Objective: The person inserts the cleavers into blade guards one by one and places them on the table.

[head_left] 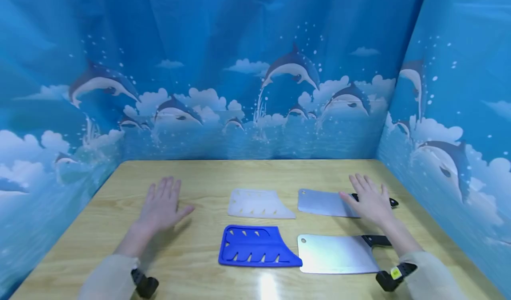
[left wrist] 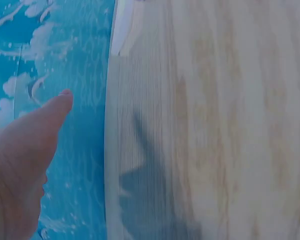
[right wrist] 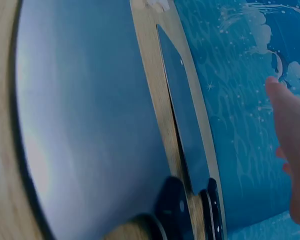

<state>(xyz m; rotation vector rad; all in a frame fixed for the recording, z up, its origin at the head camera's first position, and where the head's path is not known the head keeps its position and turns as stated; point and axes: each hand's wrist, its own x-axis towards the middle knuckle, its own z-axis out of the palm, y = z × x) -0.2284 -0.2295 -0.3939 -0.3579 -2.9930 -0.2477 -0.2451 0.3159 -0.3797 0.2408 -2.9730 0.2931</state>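
Note:
My left hand (head_left: 161,204) hovers over the left side of the table, fingers straight and thumb spread, holding nothing; its shadow falls on the wood in the left wrist view. My right hand (head_left: 370,201), likewise flat and spread, is above the far cleaver (head_left: 325,202) and hides part of its black handle. Nearer me lies a second, broader cleaver (head_left: 337,253), its handle partly behind my right forearm. Left of the cleavers lie a translucent white blade guard (head_left: 257,203) and a blue blade guard (head_left: 255,249), both slotted. The blue guard's pointed tip meets the near cleaver's blade edge.
The light wooden table (head_left: 207,175) is bounded at the back and sides by a blue curtain (head_left: 223,33) printed with dolphins. A black wrist camera (head_left: 145,283) sits on the left sleeve, another camera (head_left: 389,281) on the right.

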